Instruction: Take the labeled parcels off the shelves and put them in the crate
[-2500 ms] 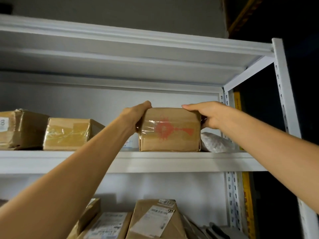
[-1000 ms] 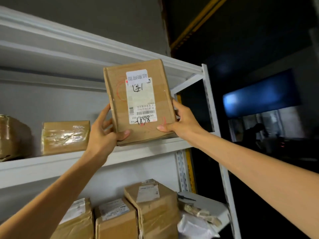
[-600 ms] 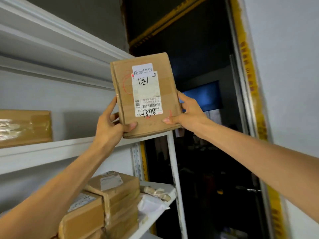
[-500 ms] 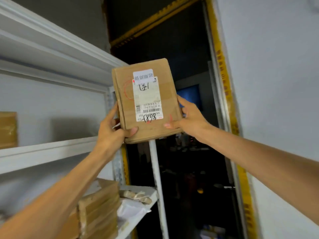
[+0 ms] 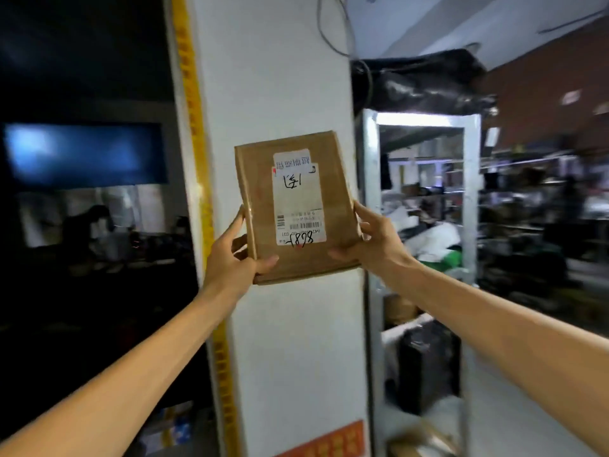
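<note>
a: what's the parcel (image 5: pixel 262 206) like?
b: a flat brown cardboard box, upright, its white label (image 5: pixel 298 199) with black handwriting facing the camera; left hand (image 5: pixel 230 255) grips the lower left corner, right hand (image 5: pixel 372 239) the lower right edge, out at arm's length.
a: and since before?
b: same grip; the white shelves have left the view; a white pillar (image 5: pixel 273 77) with a yellow strip (image 5: pixel 194 127) is now behind it.

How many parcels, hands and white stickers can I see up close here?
Parcels: 1, the parcel
Hands: 2, left hand and right hand, both holding it
White stickers: 2, small sticker above big label
Total: 5
</note>
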Demonstrator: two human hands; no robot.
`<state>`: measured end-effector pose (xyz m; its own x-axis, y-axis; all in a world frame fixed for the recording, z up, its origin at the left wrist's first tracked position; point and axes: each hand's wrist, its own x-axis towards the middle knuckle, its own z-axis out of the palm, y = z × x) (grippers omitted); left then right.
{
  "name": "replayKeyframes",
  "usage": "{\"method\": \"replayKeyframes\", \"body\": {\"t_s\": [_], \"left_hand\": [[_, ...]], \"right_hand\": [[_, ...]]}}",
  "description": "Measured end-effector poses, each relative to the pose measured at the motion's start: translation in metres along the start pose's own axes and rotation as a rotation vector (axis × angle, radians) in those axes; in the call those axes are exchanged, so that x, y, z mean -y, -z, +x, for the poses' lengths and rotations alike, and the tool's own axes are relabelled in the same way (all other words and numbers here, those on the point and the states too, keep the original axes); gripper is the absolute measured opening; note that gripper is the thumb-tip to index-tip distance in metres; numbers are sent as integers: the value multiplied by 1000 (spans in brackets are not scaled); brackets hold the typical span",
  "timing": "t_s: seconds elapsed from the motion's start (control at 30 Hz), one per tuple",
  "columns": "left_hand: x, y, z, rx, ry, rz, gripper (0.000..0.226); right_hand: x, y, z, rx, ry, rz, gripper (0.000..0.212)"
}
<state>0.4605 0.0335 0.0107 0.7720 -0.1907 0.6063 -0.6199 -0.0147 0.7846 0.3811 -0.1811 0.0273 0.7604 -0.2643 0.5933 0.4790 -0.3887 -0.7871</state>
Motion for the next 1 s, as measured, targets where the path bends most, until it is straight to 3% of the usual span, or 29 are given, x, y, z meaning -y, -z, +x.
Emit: {"method": "replayKeyframes", "body": {"t_s": [0.17, 0.4, 0.73, 1.0], "left_hand": [[50, -130, 12, 215, 52, -112, 100], [100, -281, 23, 460, 88, -197, 100], [200, -426, 8, 725, 228, -294, 102], [314, -545, 17, 962, 347, -293, 102]], "right_hand": [[-65, 100, -19, -165, -215, -52, 71], [-155, 205, -43, -359, -366, -161, 86], [-267, 276, -79, -545, -591, -207, 78], [-397, 308, -85, -740, -775, -224, 79]]}}
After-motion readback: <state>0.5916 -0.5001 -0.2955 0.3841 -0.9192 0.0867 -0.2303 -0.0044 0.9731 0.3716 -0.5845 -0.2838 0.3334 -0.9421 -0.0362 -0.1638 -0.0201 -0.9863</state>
